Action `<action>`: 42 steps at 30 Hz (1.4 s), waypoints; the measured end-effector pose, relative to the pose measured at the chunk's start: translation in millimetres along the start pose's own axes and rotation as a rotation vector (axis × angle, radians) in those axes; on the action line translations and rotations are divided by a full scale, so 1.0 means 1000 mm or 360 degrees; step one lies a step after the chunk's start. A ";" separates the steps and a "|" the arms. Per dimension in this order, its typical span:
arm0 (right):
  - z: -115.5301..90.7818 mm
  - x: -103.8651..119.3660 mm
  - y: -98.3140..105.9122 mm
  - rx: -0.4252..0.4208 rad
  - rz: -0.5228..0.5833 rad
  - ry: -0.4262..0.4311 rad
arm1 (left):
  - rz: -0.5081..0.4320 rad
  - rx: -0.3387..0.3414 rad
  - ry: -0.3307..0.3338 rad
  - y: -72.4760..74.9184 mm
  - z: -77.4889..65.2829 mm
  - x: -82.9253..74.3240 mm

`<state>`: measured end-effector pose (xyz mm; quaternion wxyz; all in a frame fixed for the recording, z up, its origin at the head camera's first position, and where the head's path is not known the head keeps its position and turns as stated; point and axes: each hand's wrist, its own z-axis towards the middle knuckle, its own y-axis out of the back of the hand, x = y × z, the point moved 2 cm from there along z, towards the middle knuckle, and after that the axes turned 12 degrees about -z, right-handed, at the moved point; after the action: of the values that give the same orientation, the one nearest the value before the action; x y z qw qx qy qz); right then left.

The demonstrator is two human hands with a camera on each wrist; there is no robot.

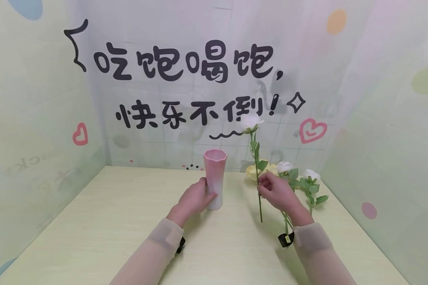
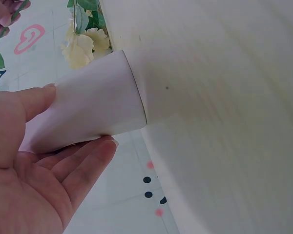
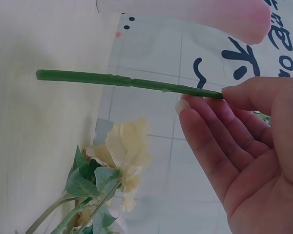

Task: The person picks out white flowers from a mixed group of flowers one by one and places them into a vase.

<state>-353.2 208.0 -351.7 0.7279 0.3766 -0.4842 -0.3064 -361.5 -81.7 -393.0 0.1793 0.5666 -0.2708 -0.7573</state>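
A tall fluted vase (image 1: 214, 170), pink at the rim and fading to white, stands upright on the table. My left hand (image 1: 192, 198) holds its lower part, thumb on one side and fingers on the other; the left wrist view shows the vase's white base (image 2: 95, 100) close up. To the right, my right hand (image 1: 279, 193) pinches the green stem of a white rose (image 1: 251, 122). The rose is nearly upright, bloom at the top, apart from the vase. In the right wrist view the bare lower stem (image 3: 88, 78) sticks out past the thumb and fingertips.
Behind and beside my right hand lie more flowers: a yellow flower (image 1: 251, 172) and two white roses, one nearer (image 1: 284, 167) and one farther right (image 1: 311, 174). Printed cloth walls (image 1: 146, 154) enclose the pale wooden table (image 1: 128, 213) at the back and both sides.
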 end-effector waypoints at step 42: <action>0.028 0.058 0.050 -0.0672 0.0233 0.0146 | 0.0007 0.0001 0.0007 0.000 0.000 0.002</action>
<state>-355.0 180.6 -275.0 0.8321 0.1933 -0.4017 -0.3299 -362.4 -82.7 -394.9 0.1815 0.5678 -0.2718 -0.7555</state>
